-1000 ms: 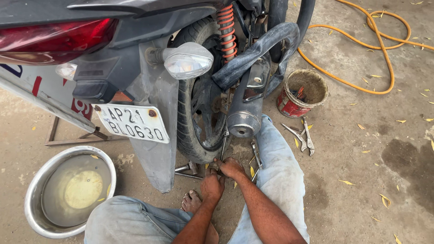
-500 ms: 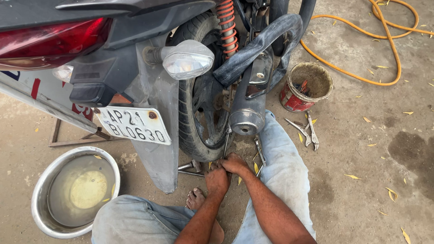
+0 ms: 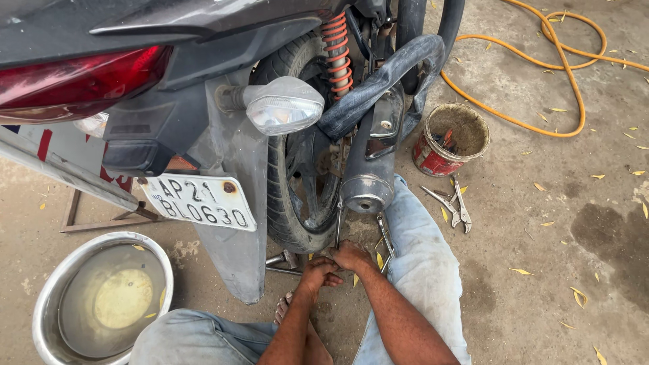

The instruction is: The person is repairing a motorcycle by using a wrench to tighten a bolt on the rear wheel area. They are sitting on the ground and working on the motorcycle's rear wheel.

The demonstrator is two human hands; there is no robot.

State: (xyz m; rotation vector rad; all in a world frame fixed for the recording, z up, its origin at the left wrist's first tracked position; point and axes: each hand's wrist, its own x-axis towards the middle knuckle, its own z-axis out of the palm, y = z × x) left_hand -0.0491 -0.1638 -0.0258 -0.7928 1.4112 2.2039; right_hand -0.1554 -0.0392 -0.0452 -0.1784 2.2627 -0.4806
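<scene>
Both hands, left hand (image 3: 318,272) and right hand (image 3: 351,255), are curling shut together around a metal lever (image 3: 337,226) at the rear tyre (image 3: 297,203)'s six o'clock edge, working low beneath the exhaust (image 3: 370,162); pliers (image 3: 454,203) are lying at three o'clock, within reach

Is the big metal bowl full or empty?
Partly full: the metal bowl stands upright and holds murky water with leaves floating, well below its rim.

Both hands, left hand (image 3: 318,273) and right hand (image 3: 351,255), meet at the foot of the rear tyre (image 3: 297,203); exhaust (image 3: 372,162) just right of it, basin (image 3: 101,297) far left, bucket (image 3: 449,138) beyond the pliers (image 3: 453,203) (on the floor, right).
</scene>
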